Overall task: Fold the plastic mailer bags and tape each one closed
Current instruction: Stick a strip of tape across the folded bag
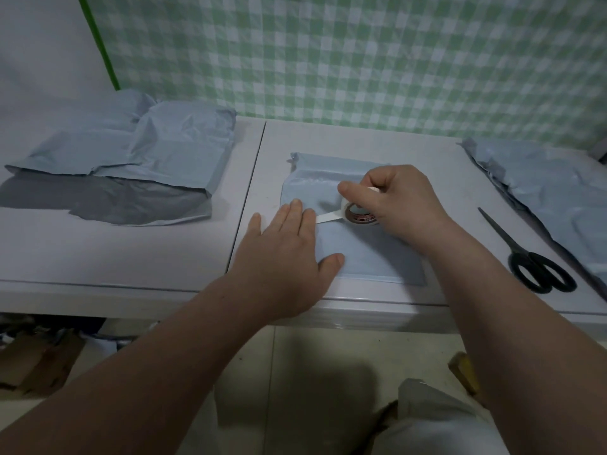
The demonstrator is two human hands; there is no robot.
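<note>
I have the mailer bag (371, 257) lying flat in the middle of the desk (164, 251), its far edge apparently turned over into a flap. The left hand (282, 254) lies on the bag's near-left part with its grip apart, fingers straight, fingertips on the free end of the tape strip (328, 217). The right hand (400, 205) has its grip clamped round the tape roll (361, 219), which stands on edge on the bag just right of those fingertips. My main worry is the pull. The film looks thin and slick, so drawing the roll away could drag the bag out from under the left palm or bunch it, and the strip would land on wrinkles. If the fingertips lift early, the short strip could curl back and stick to itself or to a finger. I cannot tell whether the strip's line crosses the folded edge; if it misses, the flap may spring open. The scissors (502, 237) lie well off to the right, so cutting means freeing a hand, and the taut tape could slacken and twist.
</note>
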